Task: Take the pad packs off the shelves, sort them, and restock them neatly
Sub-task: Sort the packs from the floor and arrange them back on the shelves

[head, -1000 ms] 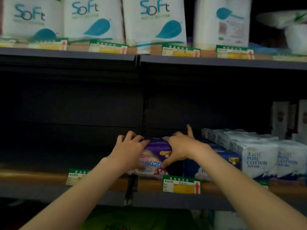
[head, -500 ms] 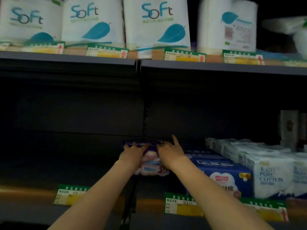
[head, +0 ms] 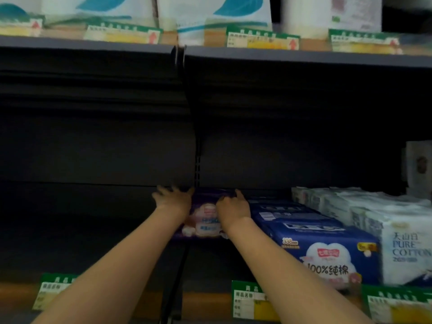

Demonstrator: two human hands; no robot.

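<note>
A purple pad pack (head: 205, 220) lies deep on the dark middle shelf, near the back wall at the joint between two shelf bays. My left hand (head: 173, 201) presses on its left end and my right hand (head: 232, 206) on its right end, fingers wrapped over the top. To the right of it runs a row of dark blue pad packs (head: 327, 251), front to back. Both forearms reach far into the shelf.
White PURE COTTON packs (head: 402, 242) fill the shelf's right side. The upper shelf (head: 304, 58) carries large white tissue packs (head: 224, 15) and price tags. Green-and-yellow price tags (head: 252, 300) line the lower shelf's front edge. The left bay is dark and bare.
Both hands have pushed the purple pack from the shelf's front edge back toward the rear wall. The camera has moved in closer to the shelf.
</note>
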